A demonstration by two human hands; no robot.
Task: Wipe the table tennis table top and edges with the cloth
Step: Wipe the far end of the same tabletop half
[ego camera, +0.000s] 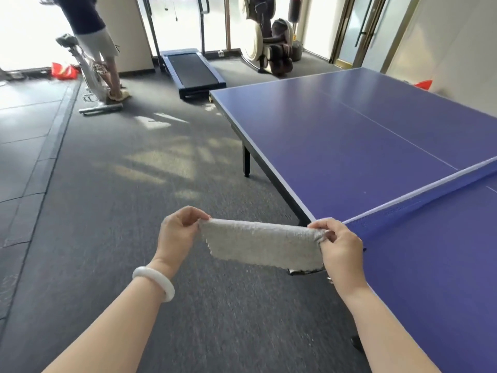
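Note:
I hold a light grey fluffy cloth (pixel 262 243) stretched out in the air between both hands, above the floor beside the table. My left hand (pixel 178 230) pinches its left top corner. My right hand (pixel 340 244) grips its right end, close to the net post. The blue table tennis table (pixel 336 146) fills the right side, its near long edge running from far left toward me. A net (pixel 419 204) with a white top band crosses it at the right.
Grey carpet floor lies to the left of the table. A person (pixel 94 36) stands at an exercise bike (pixel 88 74) at the far left. A treadmill (pixel 192 70) and a massage chair (pixel 271 41) stand at the back by the windows.

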